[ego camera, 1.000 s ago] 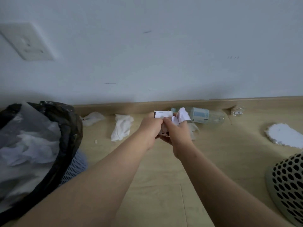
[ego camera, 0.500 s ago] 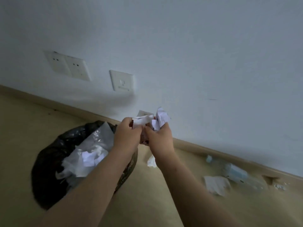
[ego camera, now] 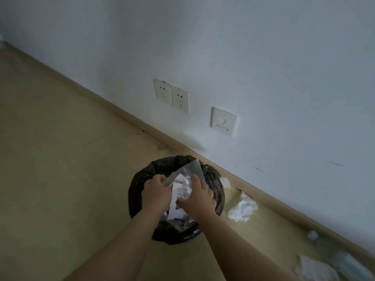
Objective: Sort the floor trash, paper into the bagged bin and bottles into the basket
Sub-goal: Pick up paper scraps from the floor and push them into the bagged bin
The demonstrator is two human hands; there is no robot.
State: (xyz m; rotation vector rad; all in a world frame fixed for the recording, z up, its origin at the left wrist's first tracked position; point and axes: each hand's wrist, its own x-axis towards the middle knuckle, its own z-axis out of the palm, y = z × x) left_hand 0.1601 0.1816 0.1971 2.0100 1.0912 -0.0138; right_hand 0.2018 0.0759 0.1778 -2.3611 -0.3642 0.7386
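Now white printed paper (ego camera: 176,201) lies inside the black-bagged bin (ego camera: 138,185).

— What's under my hands?
— Left hand (ego camera: 155,192) and right hand (ego camera: 199,196) are both over the black-bagged bin (ego camera: 138,185), printed paper (ego camera: 177,201) between them.
— And the floor?
— Crumpled tissue (ego camera: 242,208) beside the bin.

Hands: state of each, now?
Left hand: over the bagged bin, grip cannot be told.
Right hand: fingers spread, pressing paper into bin.
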